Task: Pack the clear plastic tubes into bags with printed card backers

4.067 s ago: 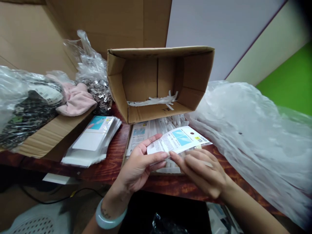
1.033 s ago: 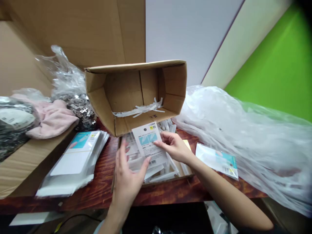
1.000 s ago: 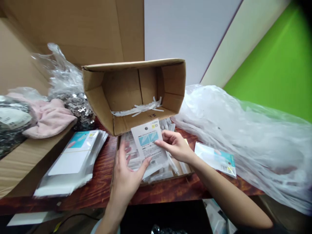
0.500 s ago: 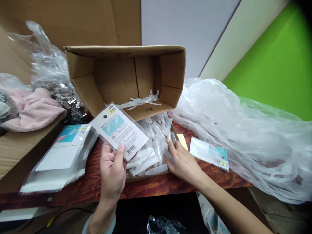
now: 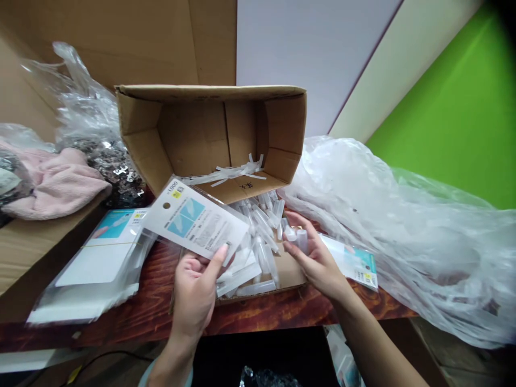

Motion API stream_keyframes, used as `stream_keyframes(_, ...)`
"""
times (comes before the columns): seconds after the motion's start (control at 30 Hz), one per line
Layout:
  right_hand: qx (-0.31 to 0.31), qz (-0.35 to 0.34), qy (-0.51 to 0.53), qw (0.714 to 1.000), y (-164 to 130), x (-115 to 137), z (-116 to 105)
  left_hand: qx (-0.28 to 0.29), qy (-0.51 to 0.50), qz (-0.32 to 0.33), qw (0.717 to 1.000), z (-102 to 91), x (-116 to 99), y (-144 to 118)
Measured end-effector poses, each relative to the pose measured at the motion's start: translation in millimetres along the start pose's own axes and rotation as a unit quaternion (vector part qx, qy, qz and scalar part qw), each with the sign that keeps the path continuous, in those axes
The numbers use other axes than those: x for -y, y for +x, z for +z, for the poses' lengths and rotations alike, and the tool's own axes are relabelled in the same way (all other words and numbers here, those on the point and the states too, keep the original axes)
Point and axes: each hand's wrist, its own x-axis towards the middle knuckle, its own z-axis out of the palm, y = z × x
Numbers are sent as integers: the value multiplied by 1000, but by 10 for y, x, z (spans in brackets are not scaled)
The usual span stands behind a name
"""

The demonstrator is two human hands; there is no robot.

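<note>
My left hand (image 5: 195, 293) pinches a printed packaging card (image 5: 215, 228) in a clear sleeve, thumb on its face near the lower right corner. The card is tilted, text side towards me, and hides part of the shallow cardboard tray (image 5: 290, 271) behind it. Many translucent plastic tubes (image 5: 264, 258) lie loose in that tray. Over the tray's right side, my right hand (image 5: 324, 266) has its fingers curled round a few small translucent tubes (image 5: 301, 241). Exactly how many it holds is partly hidden by the fingers.
An open cardboard box (image 5: 193, 134) lies on its side behind the tray, white strips (image 5: 237, 172) inside. Left stands a banded stack of sleeved cards (image 5: 92, 263), near a pink cloth (image 5: 68, 180). Another sleeved card (image 5: 350, 260) and a plastic sheet (image 5: 363, 188) are at right.
My right hand has lifted out of the tray and turned palm inward, with small tubes now in its fingers. The left hand has shifted slightly right and down with the card.
</note>
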Motion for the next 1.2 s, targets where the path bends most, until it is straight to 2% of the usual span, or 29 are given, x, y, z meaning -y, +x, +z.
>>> stream_keyframes(0.07, -27, 7, 152, 988, -5, 66, 130, 13, -29, -36, 999, 100, 61, -34)
stream_keyframes(0.13, -43, 37, 270, 961, -19, 130, 279, 24, -68, -58, 996, 193, 113, -66)
stream_keyframes(0.23, -34, 92, 347, 933, -35, 213, 430, 16, -90, -50, 995, 266, 168, -92)
stream_keyframes(0.33, -47, 87, 347, 933, -2, 242, 430, 20, -34, 13, 999, 247, 195, -79)
stream_keyframes(0.47, -37, 88, 317, 944, 124, 181, 281, 31, 52, 74, 995, 178, 186, -35)
stream_keyframes(0.63, -30, 143, 364, 920, 237, 116, 147, 24, 95, 115, 989, 154, 148, 24)
stream_keyframes(0.73, -31, 137, 355, 924, 233, 84, 159, 18, 76, 108, 991, 144, 146, 69)
stream_keyframes(0.87, -99, 103, 314, 939, 231, 18, 200, -7, 18, 28, 999, 165, 144, 101)
stream_keyframes(0.93, -152, 110, 334, 924, 248, 23, 215, -14, -51, -12, 999, 217, 136, 87)
stream_keyframes(1.03, -246, 101, 419, 868, 279, 103, 285, -52, -135, -26, 989, 341, 137, 37)
stream_keyframes(1.1, -276, 85, 460, 840, 291, 171, 386, -95, -166, -18, 981, 431, 154, -5)
stream_keyframes(1.2, -290, 82, 479, 825, 297, 238, 573, -129, -193, -22, 972, 534, 191, -62)
